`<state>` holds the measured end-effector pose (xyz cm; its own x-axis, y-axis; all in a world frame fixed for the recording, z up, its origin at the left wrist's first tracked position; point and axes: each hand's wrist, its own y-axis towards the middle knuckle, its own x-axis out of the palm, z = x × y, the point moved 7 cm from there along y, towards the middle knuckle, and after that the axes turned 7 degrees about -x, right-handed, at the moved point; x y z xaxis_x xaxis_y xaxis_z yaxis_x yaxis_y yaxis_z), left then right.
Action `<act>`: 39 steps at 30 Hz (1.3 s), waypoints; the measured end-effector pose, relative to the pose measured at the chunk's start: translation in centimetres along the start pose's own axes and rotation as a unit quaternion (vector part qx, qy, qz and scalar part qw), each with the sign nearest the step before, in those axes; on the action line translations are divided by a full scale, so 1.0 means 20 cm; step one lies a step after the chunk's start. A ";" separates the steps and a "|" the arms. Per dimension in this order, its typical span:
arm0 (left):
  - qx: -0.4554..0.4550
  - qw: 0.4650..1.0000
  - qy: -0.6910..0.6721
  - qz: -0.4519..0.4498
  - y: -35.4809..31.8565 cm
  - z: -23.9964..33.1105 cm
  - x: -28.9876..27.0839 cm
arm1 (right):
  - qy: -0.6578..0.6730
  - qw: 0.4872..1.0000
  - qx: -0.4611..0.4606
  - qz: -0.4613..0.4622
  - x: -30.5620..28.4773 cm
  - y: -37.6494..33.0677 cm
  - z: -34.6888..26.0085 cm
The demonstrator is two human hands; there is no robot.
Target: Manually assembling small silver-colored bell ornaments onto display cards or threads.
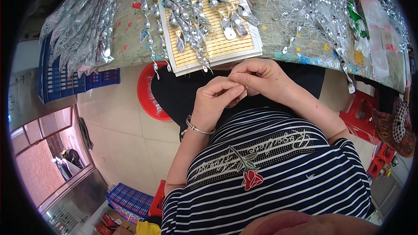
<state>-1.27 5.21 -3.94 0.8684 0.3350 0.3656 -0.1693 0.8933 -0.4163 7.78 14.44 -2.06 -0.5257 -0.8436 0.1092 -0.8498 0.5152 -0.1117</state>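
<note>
Bare left hand, bare right hand: two. Silver metal bangle: one. Round red plastic basin: one. Paint-spotted grey desk: one. Blue plastic crates: at least two. Red plastic stools: at least two. Twisted shiny silver strands: many, overlapping, uncountable.

Bright, soft light falls on the left grip, fairly crisp to my eye. Ahead of it, silvery strands throw hard glints over the table; behind and to its left, the window glows pale. Far from it, edges bow into black.
</note>
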 end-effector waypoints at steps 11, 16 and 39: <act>0.007 0.994 0.104 0.031 -0.11 -0.04 -0.10 | -0.352 0.921 -0.168 -0.016 -0.25 -0.09 -0.17; 0.000 0.989 0.114 0.090 -0.16 -0.07 -0.23 | -0.367 0.922 -0.113 0.054 -0.39 -0.15 -0.19; 0.038 0.999 -0.001 0.010 -0.02 0.00 -0.04 | -0.182 0.977 -0.084 0.064 -0.14 0.01 -0.09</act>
<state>-1.91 4.69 -4.07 0.8636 0.3535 0.3596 -0.2217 0.9067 -0.3588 9.00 17.14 -0.52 -0.6061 -0.7523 -0.2581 -0.7880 0.6121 0.0663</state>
